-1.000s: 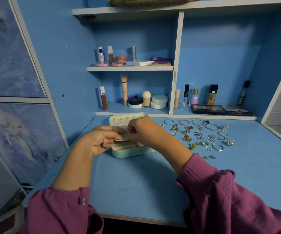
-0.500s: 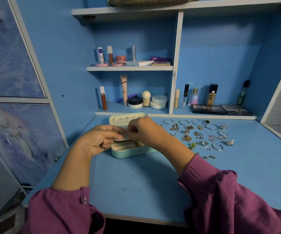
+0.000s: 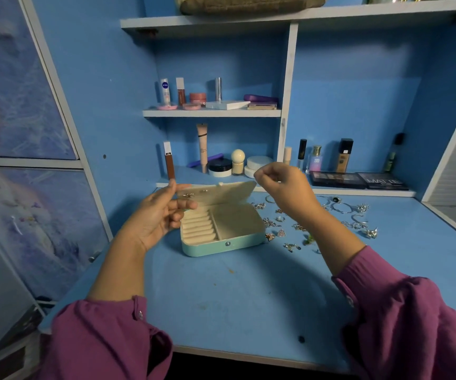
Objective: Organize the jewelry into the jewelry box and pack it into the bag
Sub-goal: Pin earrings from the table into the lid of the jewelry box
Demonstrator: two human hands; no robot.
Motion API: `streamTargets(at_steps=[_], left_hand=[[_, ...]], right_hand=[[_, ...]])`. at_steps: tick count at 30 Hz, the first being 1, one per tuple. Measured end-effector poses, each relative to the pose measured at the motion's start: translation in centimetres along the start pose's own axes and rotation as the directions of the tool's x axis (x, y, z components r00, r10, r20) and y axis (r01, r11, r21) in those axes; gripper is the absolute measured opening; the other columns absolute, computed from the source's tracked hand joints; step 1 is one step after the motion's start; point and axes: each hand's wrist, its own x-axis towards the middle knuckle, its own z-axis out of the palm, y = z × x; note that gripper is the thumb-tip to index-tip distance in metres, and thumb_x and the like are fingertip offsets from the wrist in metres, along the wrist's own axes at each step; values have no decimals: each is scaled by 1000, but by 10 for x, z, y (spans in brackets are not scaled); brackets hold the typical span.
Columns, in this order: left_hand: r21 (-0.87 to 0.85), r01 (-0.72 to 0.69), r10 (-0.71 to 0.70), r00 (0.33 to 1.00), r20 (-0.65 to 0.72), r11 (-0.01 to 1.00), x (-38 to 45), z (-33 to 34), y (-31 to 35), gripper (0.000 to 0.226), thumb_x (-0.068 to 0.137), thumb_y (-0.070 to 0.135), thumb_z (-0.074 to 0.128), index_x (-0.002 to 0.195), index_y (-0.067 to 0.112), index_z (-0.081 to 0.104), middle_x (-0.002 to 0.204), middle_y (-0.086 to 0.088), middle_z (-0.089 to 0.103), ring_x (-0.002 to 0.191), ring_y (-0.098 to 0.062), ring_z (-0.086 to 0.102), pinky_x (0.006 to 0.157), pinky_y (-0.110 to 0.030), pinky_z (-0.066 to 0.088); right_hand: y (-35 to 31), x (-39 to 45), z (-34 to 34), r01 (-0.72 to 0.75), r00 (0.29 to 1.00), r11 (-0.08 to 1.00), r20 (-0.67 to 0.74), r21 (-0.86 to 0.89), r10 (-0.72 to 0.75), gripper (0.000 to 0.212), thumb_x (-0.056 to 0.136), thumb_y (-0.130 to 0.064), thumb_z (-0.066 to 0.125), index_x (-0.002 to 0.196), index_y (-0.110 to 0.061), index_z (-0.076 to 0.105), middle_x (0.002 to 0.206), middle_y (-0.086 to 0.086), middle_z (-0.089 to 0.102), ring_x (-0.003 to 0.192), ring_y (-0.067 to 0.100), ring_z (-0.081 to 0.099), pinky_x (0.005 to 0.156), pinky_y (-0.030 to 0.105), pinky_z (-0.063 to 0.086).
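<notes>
Loading the mint jewelry box (image 3: 222,229) is the step I judge to be in hand: it sits open on the blue desk (image 3: 248,292), lid (image 3: 217,193) tipped back with two small studs (image 3: 194,193) pinned inside it, ring rolls and the side compartment bare as far as I can see. My left hand (image 3: 157,218) hangs just left of the box, palm up, fingers loose and holding nothing. My right hand (image 3: 283,185) hovers above the lid's right corner with its fingertips pinched together; whether anything lies between them I cannot tell. The loose jewelry (image 3: 317,220) is spread just right of the box, beneath and beyond that wrist. I would take one piece at a time by pinching it, steady the box with the free hand, and seat rings in the rolls. A second ago both hands met over the box; they have since drawn apart and risen.
</notes>
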Motion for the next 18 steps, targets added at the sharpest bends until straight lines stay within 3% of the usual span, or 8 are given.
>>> streamTargets(at_steps=[4,8,12,15,18], left_hand=[[-95,-48,41,996,-78,994,7,5,-3,23,99,31,46,108,12,56,75,-10,69,48,-9,40,42,-18,34],[-90,-105,89,983,-162,990,16,6,-10,10,98,20,51,101,15,59,68,-7,66,48,-8,38,39,-17,33],[-10,-177,168,948,-269,984,26,5,-17,13,97,18,53,104,11,61,58,-1,56,42,-5,35,36,-16,29],[60,-195,203,905,-373,979,34,9,-21,20,96,22,57,111,12,62,62,1,47,44,-3,35,38,-16,28],[77,-188,203,878,-434,979,40,13,-23,18,93,22,60,109,15,64,75,4,58,48,1,49,39,-13,36]], right_hand=[[13,-7,-15,-51,997,996,58,-67,55,16,93,-31,58,84,-19,64,68,-3,60,57,9,48,48,19,40],[26,-14,-26,-78,990,989,107,-124,91,21,92,-29,59,88,-10,67,81,17,66,62,15,49,54,25,41],[35,-18,-38,-100,986,985,116,-139,116,13,92,-27,61,87,-17,68,85,7,70,72,16,60,59,22,45],[43,-19,-47,-125,980,981,135,-150,145,12,92,-27,62,84,-21,68,83,-3,69,74,13,61,59,22,46],[50,-21,-59,-152,970,974,163,-169,179,11,90,-28,64,81,-23,67,80,-4,69,71,10,59,59,22,43]])
